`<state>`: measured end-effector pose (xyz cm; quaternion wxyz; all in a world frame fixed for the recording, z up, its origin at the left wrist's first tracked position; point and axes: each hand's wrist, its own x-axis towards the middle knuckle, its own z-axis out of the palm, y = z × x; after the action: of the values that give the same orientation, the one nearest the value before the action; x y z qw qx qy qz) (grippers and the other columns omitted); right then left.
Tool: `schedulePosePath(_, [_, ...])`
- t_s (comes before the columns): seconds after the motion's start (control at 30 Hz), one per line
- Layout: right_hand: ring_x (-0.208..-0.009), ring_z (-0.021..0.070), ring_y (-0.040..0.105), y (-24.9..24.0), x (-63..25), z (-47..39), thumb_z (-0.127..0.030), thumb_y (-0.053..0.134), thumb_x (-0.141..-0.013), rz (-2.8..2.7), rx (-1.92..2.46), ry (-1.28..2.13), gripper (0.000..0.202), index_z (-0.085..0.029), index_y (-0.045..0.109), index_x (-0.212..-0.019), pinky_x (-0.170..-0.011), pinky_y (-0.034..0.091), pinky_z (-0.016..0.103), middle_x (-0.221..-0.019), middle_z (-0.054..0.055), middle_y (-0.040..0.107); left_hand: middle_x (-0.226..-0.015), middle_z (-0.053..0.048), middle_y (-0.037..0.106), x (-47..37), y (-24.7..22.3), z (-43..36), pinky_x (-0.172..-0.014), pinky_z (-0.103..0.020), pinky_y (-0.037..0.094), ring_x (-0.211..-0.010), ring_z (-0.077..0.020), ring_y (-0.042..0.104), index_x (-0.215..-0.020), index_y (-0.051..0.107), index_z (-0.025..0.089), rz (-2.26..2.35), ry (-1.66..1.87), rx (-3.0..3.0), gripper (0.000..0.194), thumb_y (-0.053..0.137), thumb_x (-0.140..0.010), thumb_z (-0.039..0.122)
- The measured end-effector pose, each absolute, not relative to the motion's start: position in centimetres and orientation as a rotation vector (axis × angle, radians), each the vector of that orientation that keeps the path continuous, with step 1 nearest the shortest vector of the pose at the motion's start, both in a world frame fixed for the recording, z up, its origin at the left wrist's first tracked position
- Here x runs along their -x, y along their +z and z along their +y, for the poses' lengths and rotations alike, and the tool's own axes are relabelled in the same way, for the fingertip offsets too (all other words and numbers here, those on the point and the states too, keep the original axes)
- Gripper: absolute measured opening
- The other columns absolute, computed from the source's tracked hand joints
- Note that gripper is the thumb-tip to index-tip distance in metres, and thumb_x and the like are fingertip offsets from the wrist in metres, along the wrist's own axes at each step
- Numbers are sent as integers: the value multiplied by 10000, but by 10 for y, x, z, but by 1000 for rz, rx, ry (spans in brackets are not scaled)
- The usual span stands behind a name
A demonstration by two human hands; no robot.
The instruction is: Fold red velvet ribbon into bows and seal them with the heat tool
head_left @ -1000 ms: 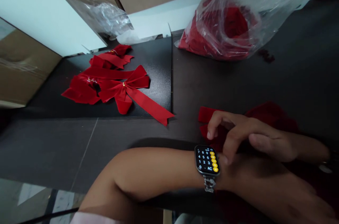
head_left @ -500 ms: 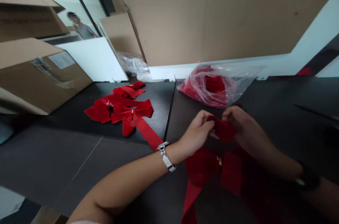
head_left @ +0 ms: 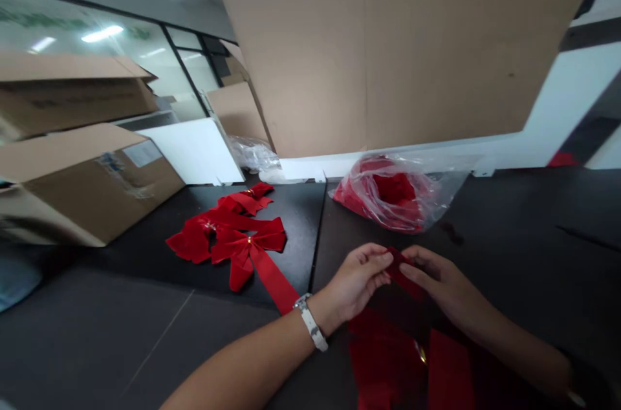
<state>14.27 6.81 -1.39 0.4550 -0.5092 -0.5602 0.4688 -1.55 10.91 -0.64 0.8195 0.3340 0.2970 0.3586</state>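
Red ribbon (head_left: 405, 275) now up between both hands, right hand (head_left: 444, 284) off the watch (head_left: 303, 301); left hand (head_left: 359, 277) and right each pinch an end, over the tabletop (head_left: 262, 339). Gold-tied bow (head_left: 388, 358) just below, bow pile (head_left: 233, 235) farther left, clear bag (head_left: 395, 196) near back edge.

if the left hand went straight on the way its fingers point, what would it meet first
Beyond the red fabric pinched in the left hand, it would probably meet the fingers of the right hand, though exact depth is hard to judge from this one view.
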Motion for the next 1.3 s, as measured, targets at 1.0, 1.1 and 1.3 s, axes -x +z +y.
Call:
schedulePosePath(1.0, [-615, 144, 544, -27, -138, 65, -475, 722, -705, -1141, 1127, 1365, 309, -211, 585, -789, -572, 463, 242, -711, 7, 595, -613, 10, 518, 19, 4, 106, -556, -159, 375, -530, -26, 482, -745, 531, 76, 657, 840, -1168, 521, 768, -581, 510])
schedulePosePath(1.1, [-571, 114, 497, -29, -140, 65, -513, 668, -757, -1227, 1101, 1363, 340, -194, 552, -742, -528, 413, 216, -667, -3, 558, -640, -1, 537, 21, 0, 105, -554, -151, 361, -547, -20, 481, -760, 539, 71, 619, 726, -1209, 523, 794, -557, 480])
schedulePosePath(1.3, [-670, 156, 540, -39, -141, 66, -578, 657, -725, -1248, 1123, 1335, 417, -196, 491, -723, -594, 456, 256, -729, 23, 573, -693, 9, 546, 20, -5, 105, -539, -131, 338, -572, -3, 472, -831, 539, 77, 683, 690, -1240, 574, 836, -493, 433])
